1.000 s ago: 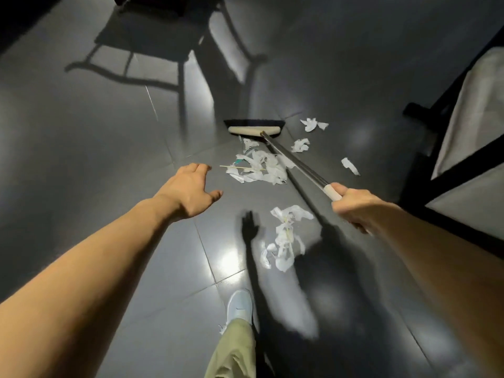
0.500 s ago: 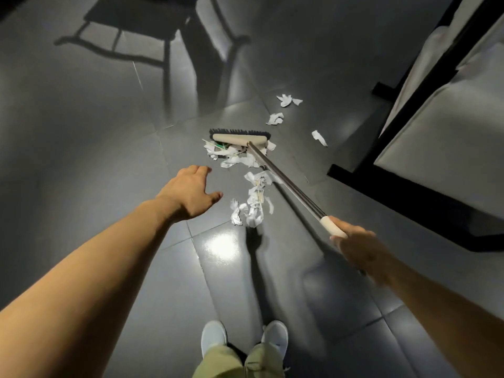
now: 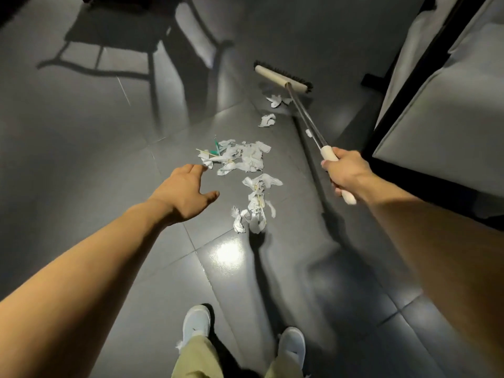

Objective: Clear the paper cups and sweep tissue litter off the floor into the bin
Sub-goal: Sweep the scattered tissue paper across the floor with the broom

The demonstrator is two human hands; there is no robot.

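Observation:
White tissue scraps lie on the dark tiled floor. A wide pile (image 3: 237, 156) with thin sticks and a green bit sits mid-floor, and a narrower strip (image 3: 256, 203) runs toward me. Two loose scraps (image 3: 267, 120) (image 3: 276, 100) lie farther off, just on my side of the broom head (image 3: 282, 79). My right hand (image 3: 345, 174) grips the cream handle end of the broom, whose metal shaft (image 3: 305, 118) reaches out to the head. My left hand (image 3: 185, 190) hovers with spread fingers, holding nothing, just left of the wide pile. No cups or bin are in view.
A padded seat with a black frame (image 3: 381, 124) fills the right side, close to the broom. A chair's shadow (image 3: 147, 58) falls across the far floor. My two white shoes (image 3: 196, 321) (image 3: 291, 345) stand at the bottom edge.
The broom head has left the gathered pile and swung out to the far right, beyond the two loose scraps. My right hand rose with the handle. The left hand barely moved.

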